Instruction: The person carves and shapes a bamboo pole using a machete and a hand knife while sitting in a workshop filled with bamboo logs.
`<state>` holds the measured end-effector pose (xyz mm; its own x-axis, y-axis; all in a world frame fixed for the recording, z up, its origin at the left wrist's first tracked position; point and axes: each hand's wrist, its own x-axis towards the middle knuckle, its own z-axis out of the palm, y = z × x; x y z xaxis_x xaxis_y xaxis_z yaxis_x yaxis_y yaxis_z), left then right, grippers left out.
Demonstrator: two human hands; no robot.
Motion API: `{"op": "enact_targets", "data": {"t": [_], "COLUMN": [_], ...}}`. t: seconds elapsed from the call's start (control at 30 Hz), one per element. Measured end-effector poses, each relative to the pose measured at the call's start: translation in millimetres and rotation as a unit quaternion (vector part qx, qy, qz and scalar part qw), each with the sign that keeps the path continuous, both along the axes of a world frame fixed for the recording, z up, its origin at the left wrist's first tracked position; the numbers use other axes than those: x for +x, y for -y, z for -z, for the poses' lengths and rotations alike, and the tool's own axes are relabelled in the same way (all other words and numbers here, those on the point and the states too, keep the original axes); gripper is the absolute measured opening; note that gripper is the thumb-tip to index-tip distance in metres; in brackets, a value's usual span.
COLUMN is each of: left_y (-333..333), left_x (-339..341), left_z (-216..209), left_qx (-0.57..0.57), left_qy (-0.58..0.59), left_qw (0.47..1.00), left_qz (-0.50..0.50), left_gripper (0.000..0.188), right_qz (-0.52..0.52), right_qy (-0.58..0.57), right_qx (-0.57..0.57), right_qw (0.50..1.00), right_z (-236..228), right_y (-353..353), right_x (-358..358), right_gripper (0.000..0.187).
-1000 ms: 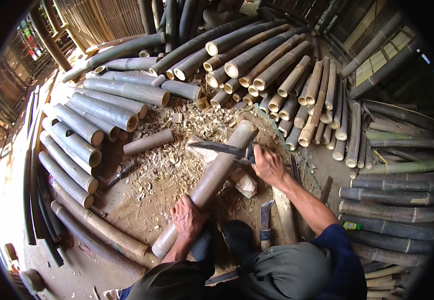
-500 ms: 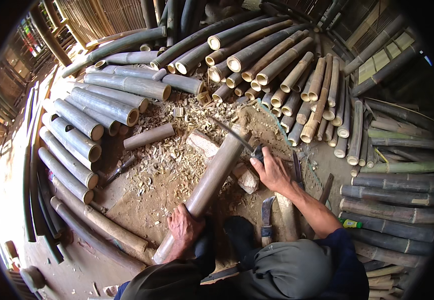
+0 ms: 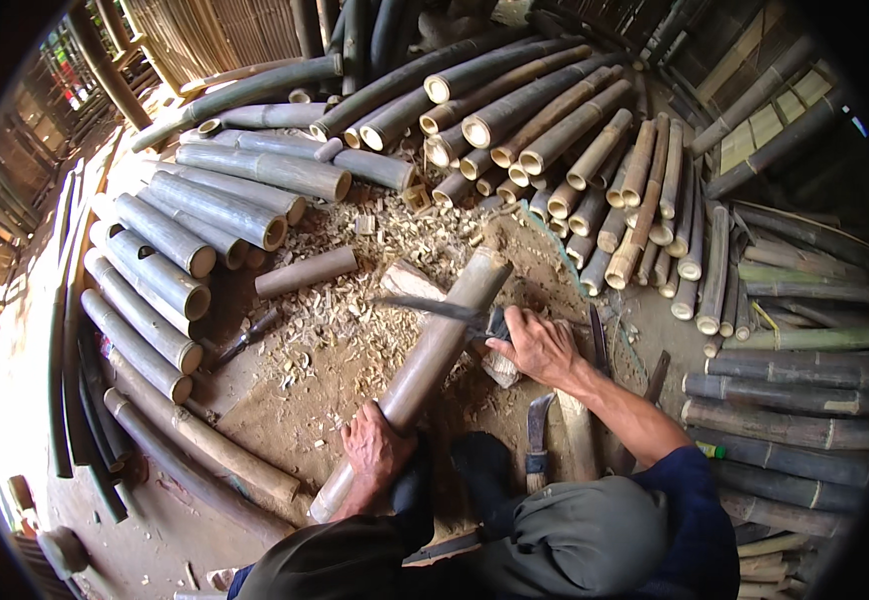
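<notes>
My left hand (image 3: 376,445) is wrapped round the lower part of a thick bamboo pole (image 3: 425,365). The pole slants up and away to the right, its far end lying over pale wooden blocks (image 3: 413,282). In my right hand (image 3: 540,346) is the dark handle of a machete (image 3: 425,305). Its blade points left and lies across the pole's upper part; whether it touches the bamboo I cannot tell. Between my feet and a pale bamboo piece, a second knife with a curved blade (image 3: 537,430) stands near my right knee.
Wood chips (image 3: 335,325) cover the ground ahead. A short bamboo piece (image 3: 305,272) lies among them. Cut bamboo poles are stacked at left (image 3: 217,210), at the back (image 3: 515,105) and at right (image 3: 795,430). Another tool (image 3: 247,335) rests on the floor at left.
My right hand has lowered a little, and the machete blade has swung from slanting up-left to nearly level across the pole. My left hand keeps its hold.
</notes>
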<state>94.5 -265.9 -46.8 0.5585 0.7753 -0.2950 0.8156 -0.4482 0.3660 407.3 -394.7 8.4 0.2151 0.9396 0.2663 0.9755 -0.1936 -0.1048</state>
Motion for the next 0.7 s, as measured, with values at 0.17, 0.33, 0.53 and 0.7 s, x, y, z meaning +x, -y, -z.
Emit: {"op": "enact_targets", "data": {"t": [0.17,0.33,0.53,0.7], "left_y": [17,-4,3,3], "left_x": [8,0,9,20], "left_z": [0,-7,-9,-14], "left_qx": [-0.031,-0.018,-0.020,-0.038], "left_qy": [0.001,-0.015,-0.002,0.002], "left_qw": [1.000,1.000,1.000,0.999], "left_qz": [0.007,-0.013,-0.006,-0.001], "left_gripper": [0.070,0.072,0.068,0.067], "right_qz": [0.487,0.325,0.051,0.183], "right_qy": [-0.211,-0.287,-0.035,-0.118], "right_qx": [-0.142,-0.159,-0.024,-0.105], "right_qw": [0.835,0.887,0.998,0.970], "right_z": [12,-63,-15,-4], "right_y": [56,12,3,-2], "right_x": [153,46,26,62], "right_gripper": [0.054,0.060,0.051,0.046]}}
